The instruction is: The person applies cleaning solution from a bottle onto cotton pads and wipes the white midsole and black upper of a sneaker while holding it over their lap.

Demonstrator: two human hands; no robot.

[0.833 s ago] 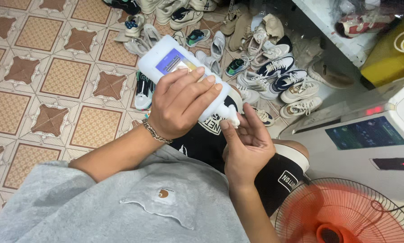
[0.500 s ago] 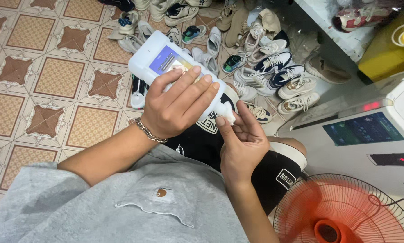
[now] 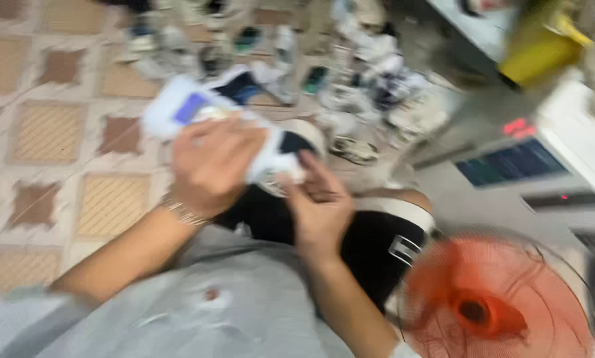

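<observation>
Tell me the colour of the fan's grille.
Orange-red; the fan shows, blurred, at lower right of the head view.

A brown-and-beige patterned tile floor (image 3: 45,132) holds a blurred pile of sneakers (image 3: 350,79); an orange wire-caged fan (image 3: 496,298) stands near a grey machine (image 3: 510,192).

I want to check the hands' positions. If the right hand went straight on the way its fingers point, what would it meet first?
The right hand points up and left, toward the nozzle end of the white bottle held by the left hand. It would probably meet that nozzle end first; the picture is blurred, so they may already touch.
</observation>
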